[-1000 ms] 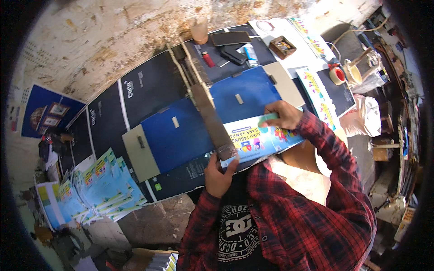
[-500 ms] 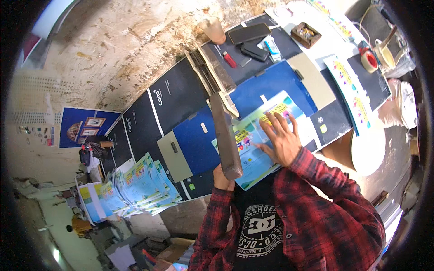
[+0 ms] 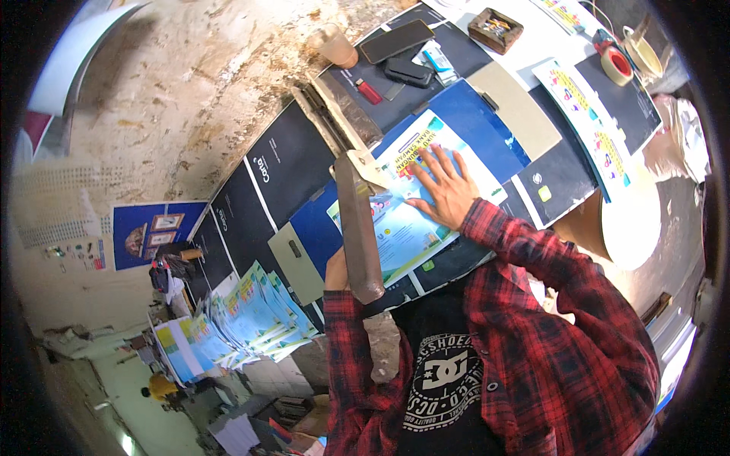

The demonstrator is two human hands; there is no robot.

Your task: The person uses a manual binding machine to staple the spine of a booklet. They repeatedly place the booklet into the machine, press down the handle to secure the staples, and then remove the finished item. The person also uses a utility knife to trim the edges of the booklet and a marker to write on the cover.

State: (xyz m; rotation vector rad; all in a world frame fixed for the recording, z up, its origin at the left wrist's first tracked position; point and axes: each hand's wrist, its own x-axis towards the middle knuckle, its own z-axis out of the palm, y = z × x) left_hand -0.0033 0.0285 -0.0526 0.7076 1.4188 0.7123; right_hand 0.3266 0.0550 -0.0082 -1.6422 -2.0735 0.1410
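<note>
My right hand (image 3: pixel 449 190) lies flat, fingers spread, on a printed light-blue and green paper sheet (image 3: pixel 414 239). The sheet rests at a slant over the blue middle of the work surface (image 3: pixel 487 133). A long brown bar (image 3: pixel 361 235), hinged to a worn wooden and metal base (image 3: pixel 327 114), stands out over the sheet's left side. Beside the bar's near end is my left hand (image 3: pixel 337 270), its fingers hidden behind the bar. Whether it grips anything does not show.
Fanned stacks of similar printed sheets (image 3: pixel 255 311) lie at the left. Toward the back are a phone (image 3: pixel 397 41), a black case (image 3: pixel 409 72), a red lighter (image 3: pixel 369 91), a cup (image 3: pixel 334 47) and an ashtray (image 3: pixel 496 30). Printed strips (image 3: pixel 585 125) and tape rolls (image 3: pixel 616 67) sit at the right.
The sheet has slid away from my body, and my right hand has moved with it, still flat. My left hand has moved forward beside the bar. The whole view has also shifted.
</note>
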